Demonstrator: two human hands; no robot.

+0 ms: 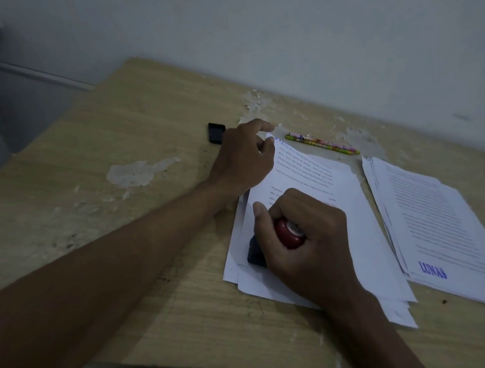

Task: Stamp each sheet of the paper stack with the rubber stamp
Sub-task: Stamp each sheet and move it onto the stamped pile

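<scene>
While the stamp [275,242] is pressed down on the top sheet, the step in hand is judged to be the stamping of one sheet of the stack [316,236].

Head view: the stamp, red knob over a dark base, is gripped in the right hand [301,231], with the fingers curled round the knob and the thumb laid along its left side. The base is set on the near left part of the stack, which lies on the counter [119,228] just in front of the person. The right forearm is brought in from the lower right, wrist bent over the stamp. The left hand [241,159] is placed at the far left corner of the stack; its thumb and forefinger are seen pinching the lifted corner of the top sheet [272,139], the other fingers loosely curled.

A second pile [439,222], marked LUNAS in blue, lies just to the right. Pencils [321,144] and a small black case [216,133] lie beyond.

Next move, as judged: the stamp is to be lifted straight up, and the pinched sheet carried across to the second pile.
</scene>
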